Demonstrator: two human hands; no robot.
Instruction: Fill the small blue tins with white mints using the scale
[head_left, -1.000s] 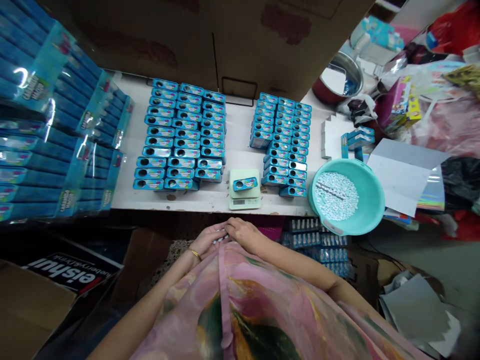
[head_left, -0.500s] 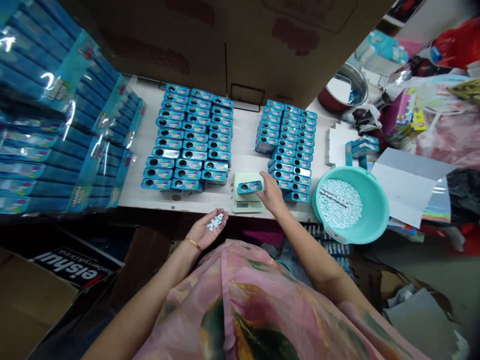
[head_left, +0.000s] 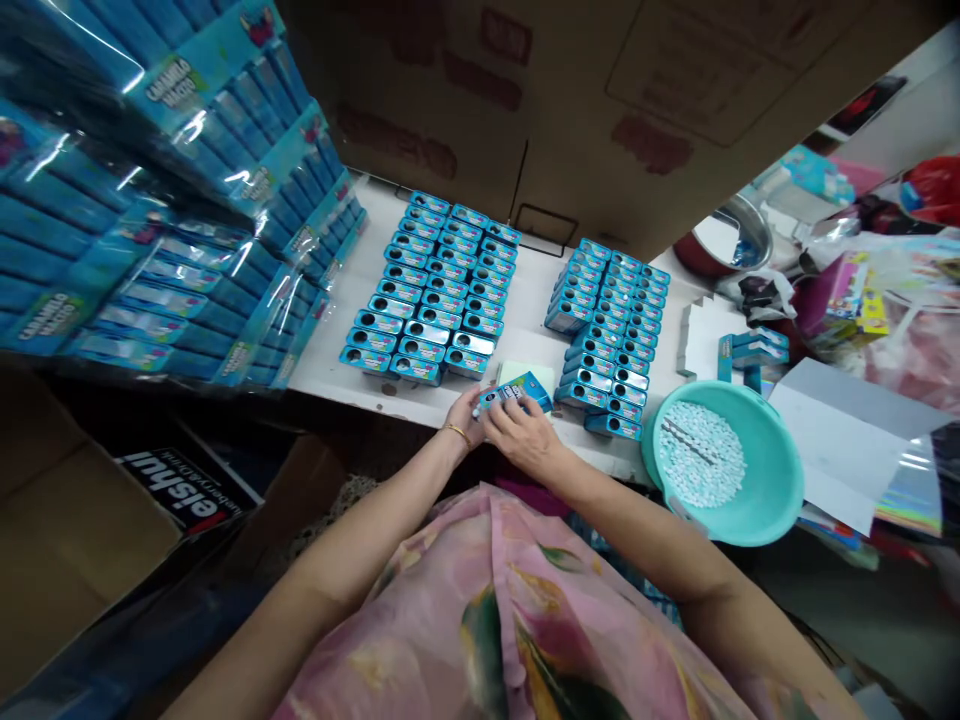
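My right hand (head_left: 525, 435) grips a small blue candy box (head_left: 529, 384), tipped so that its end points down at my left palm. Cupped beside that end, my left hand (head_left: 461, 415) holds small white candies (head_left: 476, 410), of which only a few show between the fingers. The two hands meet at the front edge of the table. Behind the box lies a pale digital scale (head_left: 538, 372), mostly covered by the box and my hands. To the right, a turquoise basin (head_left: 776, 470) contains many more white candies and a dark strip.
Rows of upright blue boxes stand in a left group (head_left: 420, 350) and a right group (head_left: 589, 378) on the white table (head_left: 330, 365). Film-wrapped packs (head_left: 217, 190) are piled at left. A big cardboard carton (head_left: 570, 110) walls the back. White card (head_left: 840, 430) lies beside the basin.
My right hand has lifted the candy box off the scale and tilted it toward my left hand. My left hand has come up to it, its palm now mostly hidden. The view has shifted left.
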